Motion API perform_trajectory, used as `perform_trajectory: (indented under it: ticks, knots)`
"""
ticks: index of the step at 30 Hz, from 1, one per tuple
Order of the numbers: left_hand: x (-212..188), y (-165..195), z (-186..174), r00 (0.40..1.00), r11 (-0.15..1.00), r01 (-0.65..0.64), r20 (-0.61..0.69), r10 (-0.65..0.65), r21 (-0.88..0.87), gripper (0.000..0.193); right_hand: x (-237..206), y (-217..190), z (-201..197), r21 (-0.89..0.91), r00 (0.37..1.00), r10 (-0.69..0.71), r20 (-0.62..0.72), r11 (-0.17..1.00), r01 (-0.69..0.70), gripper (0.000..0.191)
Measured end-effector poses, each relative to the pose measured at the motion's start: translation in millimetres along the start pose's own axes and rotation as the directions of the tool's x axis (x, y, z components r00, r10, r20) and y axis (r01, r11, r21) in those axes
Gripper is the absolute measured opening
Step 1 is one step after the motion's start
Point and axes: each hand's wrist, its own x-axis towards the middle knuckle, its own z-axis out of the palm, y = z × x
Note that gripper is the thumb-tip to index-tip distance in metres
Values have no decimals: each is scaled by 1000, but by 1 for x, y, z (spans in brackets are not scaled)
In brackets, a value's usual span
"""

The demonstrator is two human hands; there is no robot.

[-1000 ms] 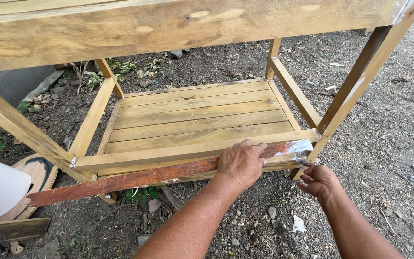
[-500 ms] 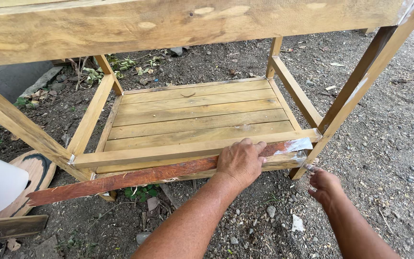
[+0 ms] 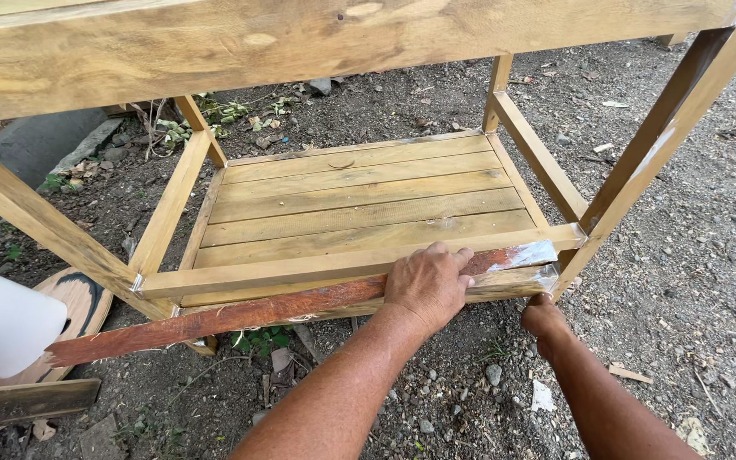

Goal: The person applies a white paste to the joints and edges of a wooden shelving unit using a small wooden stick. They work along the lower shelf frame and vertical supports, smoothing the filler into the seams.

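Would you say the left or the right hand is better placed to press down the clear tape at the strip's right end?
Probably the right hand: it sits just below the tape by the corner leg. The left hand lies flat on the reddish strip, holding it against the rail.

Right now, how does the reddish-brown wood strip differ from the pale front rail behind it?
The reddish-brown wood strip is dark and slopes down to the left; the pale yellow wooden front rail is light and level. The strip is loose, pressed by the left hand; the rail is built into the frame. Both are long, narrow lumber.
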Motion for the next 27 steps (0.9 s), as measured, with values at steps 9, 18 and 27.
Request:
perform_trajectory:
  ticks: [9,18,27]
  knots:
    - [9,0,7,1000,1000,14,24,-14,-15,45,13,-13,-3,-676,986,88,-144,719,-163,51]
    - [4,-1,6,997,999,41,70,-40,-14,45,-6,3,-3,-755,994,66,-86,647,-108,58]
    - [-2,-4,4,1000,1000,13,6,-12,-22,45,4,9,8,-657,988,-48,-145,751,-60,75]
